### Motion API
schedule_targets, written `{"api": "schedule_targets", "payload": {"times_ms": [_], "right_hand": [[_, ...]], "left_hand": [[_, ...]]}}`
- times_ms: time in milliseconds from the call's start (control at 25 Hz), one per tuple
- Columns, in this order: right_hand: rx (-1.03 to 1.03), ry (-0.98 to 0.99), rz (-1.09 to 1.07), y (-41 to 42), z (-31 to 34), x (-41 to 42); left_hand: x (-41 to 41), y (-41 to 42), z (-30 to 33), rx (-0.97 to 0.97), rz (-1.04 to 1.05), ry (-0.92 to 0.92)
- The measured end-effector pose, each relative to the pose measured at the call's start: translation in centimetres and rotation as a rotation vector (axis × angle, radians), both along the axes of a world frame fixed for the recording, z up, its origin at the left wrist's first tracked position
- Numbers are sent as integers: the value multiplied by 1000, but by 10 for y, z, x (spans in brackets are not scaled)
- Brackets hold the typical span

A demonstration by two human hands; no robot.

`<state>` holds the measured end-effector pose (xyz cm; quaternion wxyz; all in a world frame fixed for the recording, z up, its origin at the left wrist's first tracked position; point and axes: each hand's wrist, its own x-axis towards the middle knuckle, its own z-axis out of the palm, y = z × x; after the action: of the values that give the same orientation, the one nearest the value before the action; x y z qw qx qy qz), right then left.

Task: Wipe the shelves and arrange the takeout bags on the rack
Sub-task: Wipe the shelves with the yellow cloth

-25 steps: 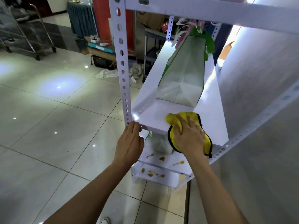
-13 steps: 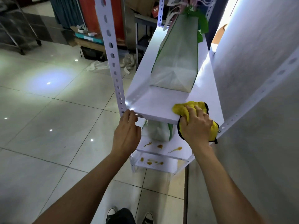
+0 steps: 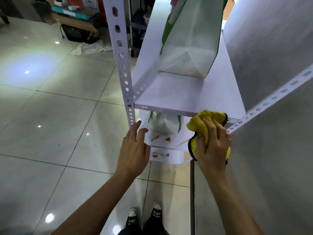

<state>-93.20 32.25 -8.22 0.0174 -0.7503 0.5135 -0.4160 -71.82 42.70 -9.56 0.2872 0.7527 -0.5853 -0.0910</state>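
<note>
Glossy floor tiles surround the rack (image 3: 122, 65), where the right hand (image 3: 213, 146) bunches a soft, light cloth (image 3: 201, 122) (easily wadded) beside the stained shelf (image 3: 162, 139), left hand (image 3: 133, 150) open.

Upper bag (image 3: 189, 39) top cropped; lower bag (image 3: 162, 122) mostly hidden, maybe similar.

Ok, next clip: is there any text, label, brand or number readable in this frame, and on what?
None can be read.
Upper takeout bag: white and green, no legible print.
Lower takeout bag: no print visible.
Boxes on the floor at back: any markings are too blurred to read.
Yellow cloth and rack post: no text.
</note>
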Motion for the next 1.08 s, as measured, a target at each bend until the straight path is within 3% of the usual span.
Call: {"api": "schedule_targets", "payload": {"times_ms": [200,400,560,800,1080], "right_hand": [[342,-142,-35,34,-63,-6],[562,-106,-45,36,-123,-6],[532,-57,0,-8,-164,7],[456,238,-82,-95,-238,6],[426,330,99,-44,-301,7]], "left_hand": [[-7,20,-55,89,-59,34],[-20,31,-116,200,-70,71],[-30,21,-159,266,-45,100],[-26,-19,-223,278,4,43],[-3,-38,-272,357,48,37]]}}
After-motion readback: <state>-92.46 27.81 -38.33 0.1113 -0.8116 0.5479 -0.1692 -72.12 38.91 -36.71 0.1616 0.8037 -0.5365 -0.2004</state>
